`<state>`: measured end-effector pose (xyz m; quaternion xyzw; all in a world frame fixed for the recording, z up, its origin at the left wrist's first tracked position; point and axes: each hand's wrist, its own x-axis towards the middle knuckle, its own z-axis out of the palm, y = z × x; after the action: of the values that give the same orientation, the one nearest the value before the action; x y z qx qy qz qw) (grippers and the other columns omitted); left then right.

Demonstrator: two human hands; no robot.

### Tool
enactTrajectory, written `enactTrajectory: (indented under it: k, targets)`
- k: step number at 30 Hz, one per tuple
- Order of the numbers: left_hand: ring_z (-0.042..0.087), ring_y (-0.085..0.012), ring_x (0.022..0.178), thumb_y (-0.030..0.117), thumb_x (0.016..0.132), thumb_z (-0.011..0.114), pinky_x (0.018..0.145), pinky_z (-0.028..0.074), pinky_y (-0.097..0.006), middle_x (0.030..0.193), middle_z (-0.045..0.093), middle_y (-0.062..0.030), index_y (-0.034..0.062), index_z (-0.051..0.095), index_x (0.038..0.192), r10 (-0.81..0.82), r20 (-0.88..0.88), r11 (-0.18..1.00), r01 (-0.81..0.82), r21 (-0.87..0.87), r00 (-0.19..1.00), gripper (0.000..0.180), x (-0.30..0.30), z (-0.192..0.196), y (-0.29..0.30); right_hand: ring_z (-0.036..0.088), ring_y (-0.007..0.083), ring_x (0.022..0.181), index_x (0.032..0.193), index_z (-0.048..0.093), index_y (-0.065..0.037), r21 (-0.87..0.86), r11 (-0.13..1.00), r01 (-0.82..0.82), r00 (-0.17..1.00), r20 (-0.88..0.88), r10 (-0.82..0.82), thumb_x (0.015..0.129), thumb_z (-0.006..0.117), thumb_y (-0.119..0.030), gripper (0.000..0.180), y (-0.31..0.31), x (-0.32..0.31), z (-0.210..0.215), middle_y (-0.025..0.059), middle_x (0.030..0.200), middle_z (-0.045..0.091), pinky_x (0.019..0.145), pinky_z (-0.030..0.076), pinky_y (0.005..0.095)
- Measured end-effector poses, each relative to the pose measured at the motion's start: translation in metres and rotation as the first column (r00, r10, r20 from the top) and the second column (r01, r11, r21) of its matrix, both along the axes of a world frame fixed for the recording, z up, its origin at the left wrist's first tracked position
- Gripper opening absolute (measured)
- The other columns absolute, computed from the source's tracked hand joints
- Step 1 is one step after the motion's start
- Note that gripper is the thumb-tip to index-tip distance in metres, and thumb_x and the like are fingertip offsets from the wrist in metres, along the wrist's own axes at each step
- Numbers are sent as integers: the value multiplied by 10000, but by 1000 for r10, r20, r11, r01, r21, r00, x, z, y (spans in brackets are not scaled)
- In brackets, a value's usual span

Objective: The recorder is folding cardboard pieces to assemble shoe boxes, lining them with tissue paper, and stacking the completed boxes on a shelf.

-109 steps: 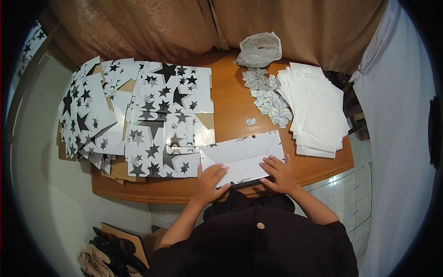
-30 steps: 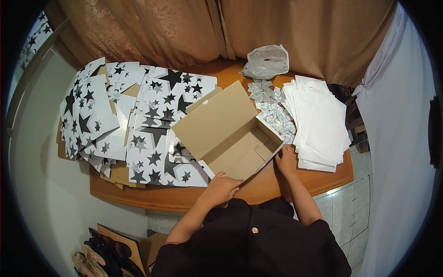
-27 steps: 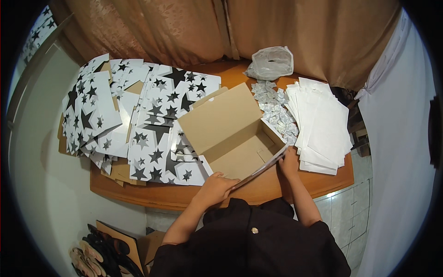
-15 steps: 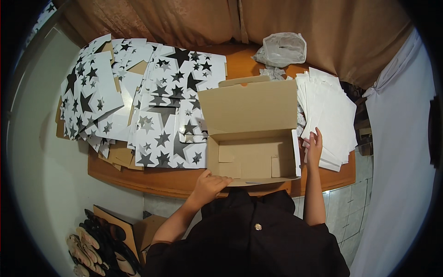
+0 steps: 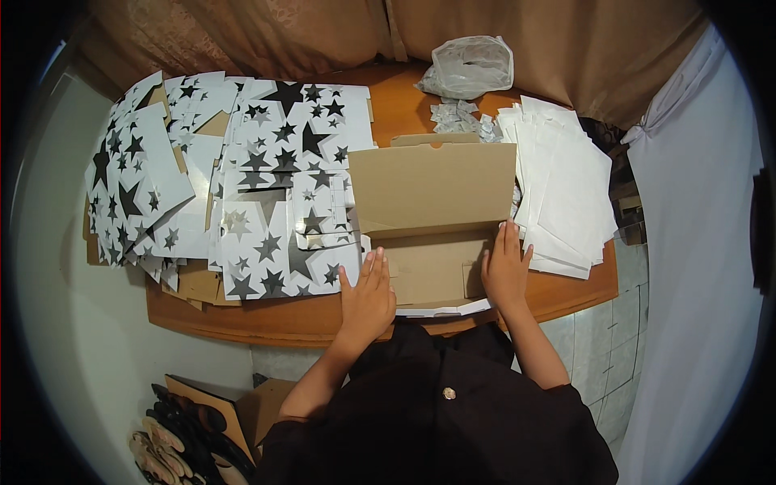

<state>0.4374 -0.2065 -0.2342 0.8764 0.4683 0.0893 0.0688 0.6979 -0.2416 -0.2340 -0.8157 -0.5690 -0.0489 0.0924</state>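
Between 2 hands [image 5: 436,283], brown box [image 5: 432,218] (lid up)

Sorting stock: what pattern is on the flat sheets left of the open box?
Black and grey stars on white flat sheets, head view.

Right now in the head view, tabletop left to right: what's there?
Star-printed flat cartons → left hand → open cardboard box → right hand → stack of white sheets.

One open cardboard box [image 5: 432,218], one plastic bag [image 5: 470,66], two hands.
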Motion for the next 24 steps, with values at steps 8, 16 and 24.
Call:
enactTrajectory:
  k: [8, 16, 24]
  targets:
    - [316, -231, 1334, 167, 863, 489, 1017, 220, -616, 1418, 371, -124, 63, 419, 1342, -23, -51, 1000, 23, -5, 998, 495, 1, -12, 4, 574, 313, 890, 966, 598, -27, 401, 835, -378, 775, -357, 522, 816, 564, -87, 165, -29, 14, 27, 128, 994, 614, 796, 435, 417]
    - [400, -285, 1283, 75, 868, 432, 1058, 209, -559, 1352, 456, -151, 43, 413, 1338, -90, 326, 949, 180, -258, 941, 472, -16, -19, 14, 596, 308, 771, 928, 605, -74, 81, 831, -550, 761, -361, 539, 825, 577, -126, 119, -56, -5, 26, 106, 829, 632, 695, 464, 393]
    - [368, -391, 1288, 252, 926, 411, 1079, 163, -545, 1335, 448, -224, 1, 409, 1307, -45, 796, 999, 23, 39, 603, 456, -32, -53, -10, 431, 258, 1252, 1243, 494, -113, -153, 470, -869, 477, -515, 712, 964, 362, -311, 366, 31, -42, 9, 93, 1333, 474, 1060, 299, 479]
